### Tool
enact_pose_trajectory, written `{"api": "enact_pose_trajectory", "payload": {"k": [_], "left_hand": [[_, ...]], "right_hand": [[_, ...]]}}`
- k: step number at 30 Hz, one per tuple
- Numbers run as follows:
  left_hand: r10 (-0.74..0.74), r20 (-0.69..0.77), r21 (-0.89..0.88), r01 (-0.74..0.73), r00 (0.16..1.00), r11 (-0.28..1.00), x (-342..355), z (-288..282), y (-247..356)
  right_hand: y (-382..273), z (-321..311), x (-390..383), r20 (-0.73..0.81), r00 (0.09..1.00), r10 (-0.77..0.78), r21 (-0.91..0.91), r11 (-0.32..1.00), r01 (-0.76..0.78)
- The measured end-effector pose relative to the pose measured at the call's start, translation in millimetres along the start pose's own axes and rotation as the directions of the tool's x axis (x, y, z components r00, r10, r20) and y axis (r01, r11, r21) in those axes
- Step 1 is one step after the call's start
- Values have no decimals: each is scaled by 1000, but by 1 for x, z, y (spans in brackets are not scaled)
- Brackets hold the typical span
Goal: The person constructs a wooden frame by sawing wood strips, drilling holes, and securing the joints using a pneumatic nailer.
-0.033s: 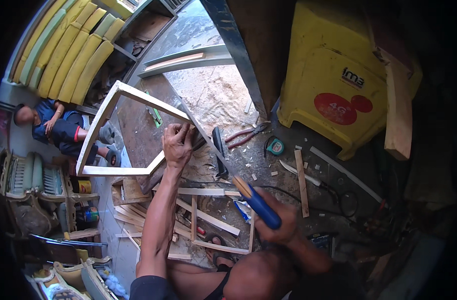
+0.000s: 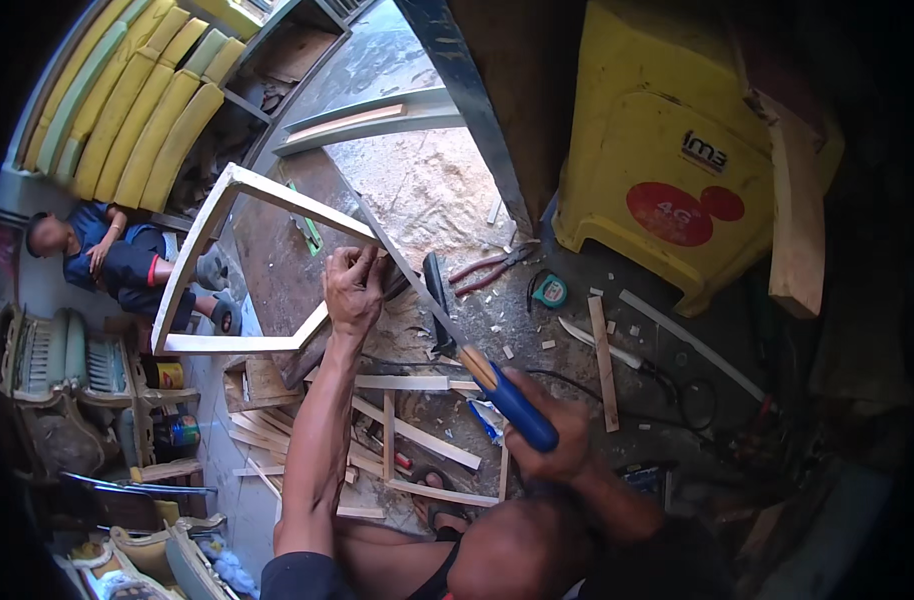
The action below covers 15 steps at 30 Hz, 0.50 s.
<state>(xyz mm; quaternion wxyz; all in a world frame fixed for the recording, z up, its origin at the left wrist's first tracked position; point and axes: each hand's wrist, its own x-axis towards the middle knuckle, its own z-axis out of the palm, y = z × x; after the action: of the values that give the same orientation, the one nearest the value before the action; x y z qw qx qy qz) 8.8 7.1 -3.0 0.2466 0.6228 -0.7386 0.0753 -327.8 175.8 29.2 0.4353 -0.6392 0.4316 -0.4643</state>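
Here, our right hand (image 2: 557,428) wraps a blue-handled handsaw (image 2: 480,370); our left hand (image 2: 355,292) grips the wooden frame (image 2: 302,204).

Dark lettering (image 2: 704,153) and, below it, pale characters (image 2: 671,214) on a red oval (image 2: 645,203) are borne by the yellow stool (image 2: 617,130).

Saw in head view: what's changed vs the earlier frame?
The saw has slid slightly up and left in the view, along its blade's line, and the right hand gripping it has moved with it. Nothing was taken hold of or let go. Essentially unchanged: the left hand on the frame, the tape measure and the stool.
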Motion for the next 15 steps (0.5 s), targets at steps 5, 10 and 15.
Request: {"api": "enact_pose_trajectory", "payload": {"k": [5,10,15], "left_hand": [[24,-23,-26,-25,999,999,2,3,1],[-2,-18,-73,1,1000,997,6,-1,-6],[-1,-7,-61,0,1000,998,6,1,5]], "right_hand": [[11,-16,-28,-44,997,-65,1,998,65],[12,4,24,15,999,-38,10,999,37],[3,-24,-17,55,995,-79,-87,993,83]]}}
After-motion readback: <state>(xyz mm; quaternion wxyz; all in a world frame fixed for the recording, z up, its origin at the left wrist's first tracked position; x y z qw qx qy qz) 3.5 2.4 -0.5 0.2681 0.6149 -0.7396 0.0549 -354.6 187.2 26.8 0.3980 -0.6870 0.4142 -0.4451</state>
